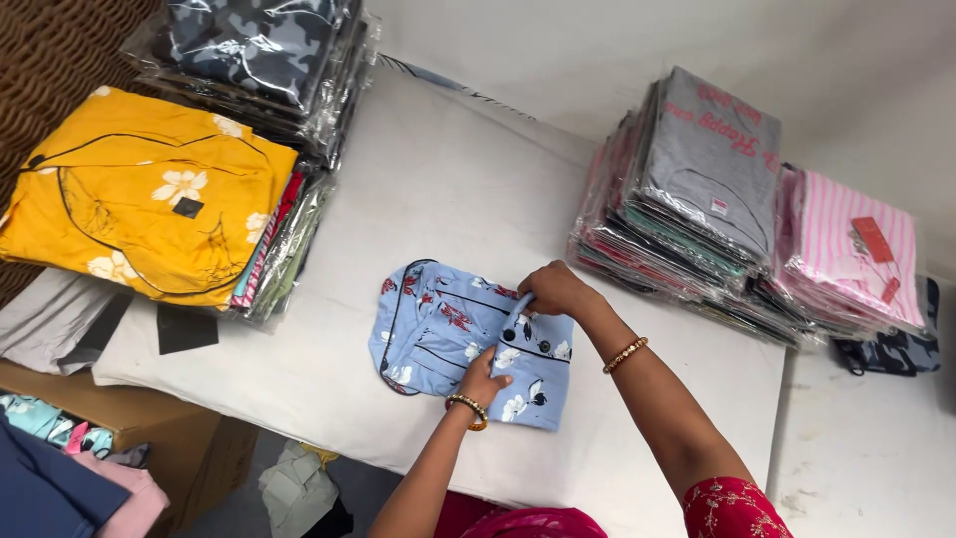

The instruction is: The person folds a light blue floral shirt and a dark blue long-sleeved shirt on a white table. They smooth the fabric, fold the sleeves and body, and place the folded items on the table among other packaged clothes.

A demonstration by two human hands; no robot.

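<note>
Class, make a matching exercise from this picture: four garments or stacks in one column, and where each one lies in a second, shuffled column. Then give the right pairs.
Things:
1. yellow garment
2. blue garment
3. grey stack
4. pink striped stack

Places:
A. far right of the table
B. under both hands, mid-table
C. top of the left pile
D. right of centre, beside the striped stack

Pairs: 1-C, 2-B, 3-D, 4-A

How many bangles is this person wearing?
2 show: one gold bangle on the right wrist, one beaded bangle on the left wrist, both above the blue floral garment. More could be hidden under the wrists.
</note>
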